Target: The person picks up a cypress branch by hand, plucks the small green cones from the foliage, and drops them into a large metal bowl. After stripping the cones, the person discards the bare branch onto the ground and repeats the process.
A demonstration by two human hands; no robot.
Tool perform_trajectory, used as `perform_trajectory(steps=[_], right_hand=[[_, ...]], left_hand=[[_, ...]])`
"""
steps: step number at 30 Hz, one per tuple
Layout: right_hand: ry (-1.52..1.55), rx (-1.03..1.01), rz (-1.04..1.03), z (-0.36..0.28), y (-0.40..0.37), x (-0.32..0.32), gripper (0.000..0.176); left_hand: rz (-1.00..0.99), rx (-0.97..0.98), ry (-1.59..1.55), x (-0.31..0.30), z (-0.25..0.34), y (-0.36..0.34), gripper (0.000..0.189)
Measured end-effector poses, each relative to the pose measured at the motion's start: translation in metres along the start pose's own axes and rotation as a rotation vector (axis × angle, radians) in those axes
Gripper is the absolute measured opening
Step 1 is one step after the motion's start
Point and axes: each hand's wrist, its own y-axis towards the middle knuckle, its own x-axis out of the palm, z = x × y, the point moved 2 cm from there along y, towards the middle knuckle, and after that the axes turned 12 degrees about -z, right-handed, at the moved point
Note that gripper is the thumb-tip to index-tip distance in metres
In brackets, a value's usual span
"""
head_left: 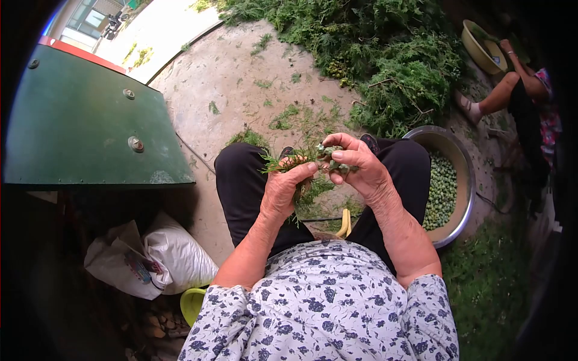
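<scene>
My left hand [286,187] is closed around a leafy evergreen sprig [308,191], whose feathery green ends stick out on both sides of the fingers. Close against it, my right hand [359,166] has its fingers curled round a few pale green cones [328,150] at the sprig's tip. Both hands meet above my lap, between my knees. To the right of my right knee stands a wide metal basin [463,198], partly filled with small round green cones [442,189].
A big heap of cut evergreen branches [385,66] lies ahead. At right sits another person [512,90] beside a yellowish basin [481,48]. Left are a green metal box [90,120], a white sack [177,256] and a lime-green container [192,305]. Yellow handles [345,222] show between my legs.
</scene>
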Motion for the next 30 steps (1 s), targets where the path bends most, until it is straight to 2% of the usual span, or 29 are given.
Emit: perform_trajectory(steps=[3, 6, 9, 11, 19, 21, 24, 25, 27, 30], right_hand=[[0.044, -0.039, -0.028, 0.002, 0.002, -0.009, 0.027], [0.000, 0.045, 0.073, 0.004, 0.002, -0.014, 0.023], [-0.091, 0.057, 0.034, 0.003, 0.002, -0.010, 0.021], [-0.213, 0.074, 0.063, 0.006, 0.003, -0.011, 0.020], [-0.346, 0.036, 0.046, 0.004, 0.000, -0.010, 0.015], [-0.042, 0.068, 0.004, 0.008, 0.000, -0.012, 0.016], [0.090, 0.047, -0.046, 0.009, 0.001, -0.013, 0.017], [0.089, 0.046, -0.044, 0.008, 0.001, -0.012, 0.017], [0.183, -0.098, -0.007, 0.003, 0.002, -0.014, 0.019], [0.176, -0.170, 0.084, -0.010, -0.003, -0.014, 0.015]], left_hand=[[0.022, 0.036, 0.111, 0.000, -0.001, 0.000, 0.009], [0.068, -0.007, 0.140, 0.005, 0.003, -0.002, 0.010], [0.066, -0.029, 0.176, 0.000, -0.001, 0.000, 0.011], [0.101, 0.031, 0.171, -0.001, -0.005, 0.002, 0.011], [0.041, 0.077, 0.135, 0.006, -0.005, 0.004, 0.010], [0.006, 0.061, 0.095, 0.012, -0.001, 0.002, 0.010], [-0.022, 0.073, 0.062, 0.012, -0.002, 0.003, 0.011], [0.030, 0.082, 0.000, 0.001, -0.007, 0.005, 0.012], [0.180, 0.086, -0.030, 0.001, -0.005, 0.007, 0.013], [0.238, 0.116, -0.089, -0.005, 0.001, 0.007, 0.013]])
